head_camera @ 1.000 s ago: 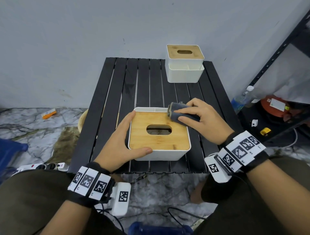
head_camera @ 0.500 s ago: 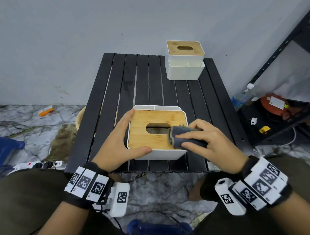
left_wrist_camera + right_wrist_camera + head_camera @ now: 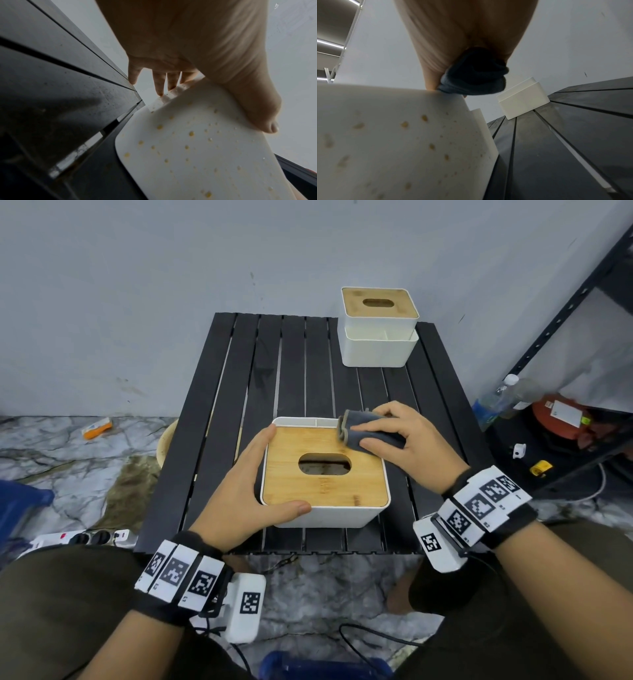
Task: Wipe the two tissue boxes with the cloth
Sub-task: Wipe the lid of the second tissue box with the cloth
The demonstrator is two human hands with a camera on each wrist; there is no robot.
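A white tissue box with a bamboo lid (image 3: 325,491) stands at the near middle of the black slatted table (image 3: 294,364). My left hand (image 3: 265,474) steadies its front left corner, with straight fingers along the left wall and the thumb on the front edge. My right hand (image 3: 368,435) grips a folded dark grey cloth (image 3: 349,426) and presses it on the lid's far right corner. The right wrist view shows the cloth (image 3: 474,77) bunched under the palm above the yellow-spotted wall (image 3: 393,135). A second tissue box (image 3: 378,326) sits at the far right of the table, untouched.
A grey wall rises right behind the table. A black metal shelf (image 3: 561,316) stands to the right, with a plastic bottle (image 3: 496,402) and a red item (image 3: 558,419) at its foot. A power strip (image 3: 85,537) lies on the marble floor at left.
My right hand drew the cloth from the lid's far right corner to its near right edge, then back to the far right corner. My left hand stayed on the box.
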